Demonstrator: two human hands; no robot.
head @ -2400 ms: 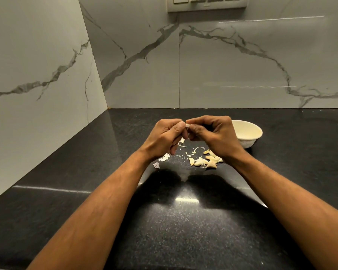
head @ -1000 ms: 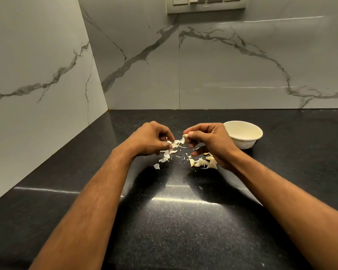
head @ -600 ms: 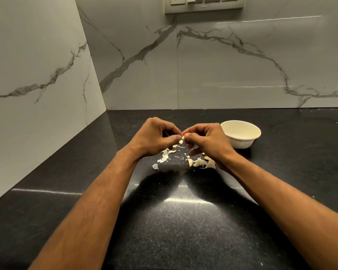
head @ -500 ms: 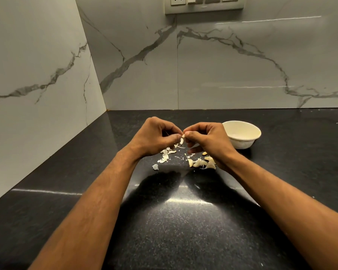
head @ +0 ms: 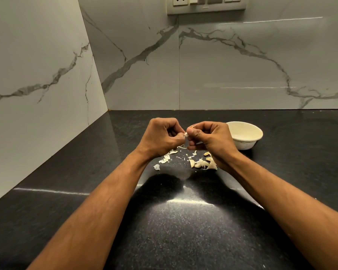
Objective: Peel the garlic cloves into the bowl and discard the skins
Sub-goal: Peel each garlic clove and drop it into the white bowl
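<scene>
At the far left of the frame we are looking at a marble wall [head: 37, 75] with grey veins, meeting a second marble panel at the corner. Below it the black speckled countertop [head: 174, 230] is filling the lower half of the frame.

Left of centre, we are holding our left hand [head: 160, 136] above the countertop, fingers curled in, thumb and fingertips pinching the pale garlic clove [head: 186, 135] that is sitting between both hands at the middle of the frame. A thin strip of skin is hanging from the clove.

Just below the left hand, loose skins [head: 166, 158] are lying on the countertop, with one small scrap [head: 157, 167] a little further left and lower.

Right of the clove, our right hand [head: 211, 137] is gripping it too, fingers curled round it from the other side. Under this wrist a small pile of garlic cloves [head: 202, 163] is resting on the countertop, partly hidden by the hand.

Further right, just beside the right hand, the cream bowl [head: 246, 142] is standing upright on the countertop; we cannot tell whether anything is in it.

At the top centre-right, a switch plate [head: 206, 5] is sitting on the wall.
</scene>
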